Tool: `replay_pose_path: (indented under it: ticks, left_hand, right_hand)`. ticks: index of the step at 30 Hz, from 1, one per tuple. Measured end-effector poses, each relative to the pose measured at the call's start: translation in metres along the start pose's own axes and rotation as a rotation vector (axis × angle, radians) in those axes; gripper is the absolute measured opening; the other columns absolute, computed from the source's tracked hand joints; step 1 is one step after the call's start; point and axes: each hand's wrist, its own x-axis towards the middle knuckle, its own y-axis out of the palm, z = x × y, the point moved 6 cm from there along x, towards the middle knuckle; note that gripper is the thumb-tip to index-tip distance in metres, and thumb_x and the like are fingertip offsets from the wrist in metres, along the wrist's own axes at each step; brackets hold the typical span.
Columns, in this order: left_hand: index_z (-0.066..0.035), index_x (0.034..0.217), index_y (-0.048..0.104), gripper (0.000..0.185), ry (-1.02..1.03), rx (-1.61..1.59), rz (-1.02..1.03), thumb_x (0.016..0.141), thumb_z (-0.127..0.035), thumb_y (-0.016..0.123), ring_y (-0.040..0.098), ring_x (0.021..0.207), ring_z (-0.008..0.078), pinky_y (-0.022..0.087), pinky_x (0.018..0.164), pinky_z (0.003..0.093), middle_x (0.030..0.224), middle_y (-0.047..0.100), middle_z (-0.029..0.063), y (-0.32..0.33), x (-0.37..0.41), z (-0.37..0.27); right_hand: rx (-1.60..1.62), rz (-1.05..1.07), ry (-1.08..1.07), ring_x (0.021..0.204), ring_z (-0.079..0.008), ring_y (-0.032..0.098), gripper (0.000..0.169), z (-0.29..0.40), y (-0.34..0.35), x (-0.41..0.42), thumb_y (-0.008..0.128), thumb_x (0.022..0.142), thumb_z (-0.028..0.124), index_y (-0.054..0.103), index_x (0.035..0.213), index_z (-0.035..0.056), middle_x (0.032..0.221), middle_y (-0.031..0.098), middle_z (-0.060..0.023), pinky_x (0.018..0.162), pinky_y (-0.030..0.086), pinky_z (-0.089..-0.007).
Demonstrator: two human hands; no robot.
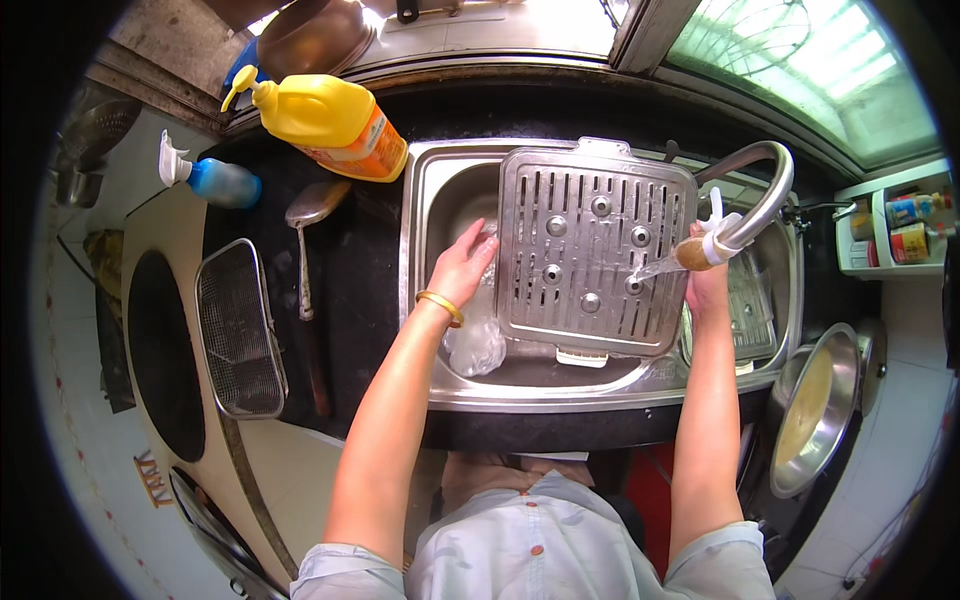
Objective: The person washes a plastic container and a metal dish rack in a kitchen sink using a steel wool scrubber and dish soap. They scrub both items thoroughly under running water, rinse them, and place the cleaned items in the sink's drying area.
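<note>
A slotted stainless-steel tray [600, 330] with several round raised studs is held over the left basin of a double sink [465, 394]. My right hand [707, 289] grips its right edge, partly hidden by the faucet. Just off the left edge is my left hand [466, 264], fingers apart and holding nothing; a gold bangle [441, 307] circles that wrist. Water runs from the curved faucet [780, 180] onto the tray's right side. A crumpled clear plastic bag [476, 349] lies in the left basin, below my left hand.
On the counter's left stand a yellow pump bottle [322, 112] and a blue spray bottle [225, 182], with a metal ladle [304, 247] and mesh basket [240, 337] nearer. Another slotted tray [750, 307] sits in the right basin. A steel bowl [844, 397] of pale contents is at right.
</note>
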Motion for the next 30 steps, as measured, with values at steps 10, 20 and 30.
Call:
replay_pose_path:
  ticks: [10, 20, 30]
  left_hand:
    - [-0.001, 0.116, 0.044, 0.039, -0.109, -0.612, 0.415, 0.079, -0.007, 0.057, 0.053, 0.094, 0.0127, 0.040, 0.084, 0.0262, 0.103, 0.056, 0.0067, 0.026, -0.035, -0.069]
    - [-0.002, 0.114, 0.046, 0.033, -0.367, -0.945, -0.173, 0.082, -0.005, 0.050, 0.056, 0.092, 0.0198, 0.044, 0.083, 0.0333, 0.104, 0.056, 0.0075, 0.027, -0.067, 0.078]
    - [-0.001, 0.105, 0.051, 0.034, -0.655, -0.813, -0.201, 0.083, -0.027, 0.055, 0.059, 0.076, 0.0228, 0.049, 0.062, 0.0374, 0.094, 0.058, 0.0111, 0.045, -0.072, 0.094]
  right_hand:
    - [-0.109, 0.039, -0.209, 0.067, -0.0082, 0.053, 0.029, -0.031, 0.002, 0.034, 0.050, 0.085, 0.017, 0.049, 0.108, -0.0003, 0.079, 0.054, -0.0026, 0.063, 0.044, -0.0213]
    - [-0.661, 0.026, -0.086, 0.075, -0.0152, 0.060, 0.033, -0.048, 0.043, -0.048, 0.053, 0.073, 0.002, 0.050, 0.105, -0.0046, 0.088, 0.058, -0.0148, 0.068, 0.046, -0.0282]
    - [-1.404, 0.533, 0.266, 0.088, -0.0363, 0.056, 0.032, -0.143, 0.028, -0.062, 0.064, 0.067, 0.013, 0.053, 0.093, -0.0009, 0.089, 0.058, -0.0233, 0.077, 0.045, -0.0424]
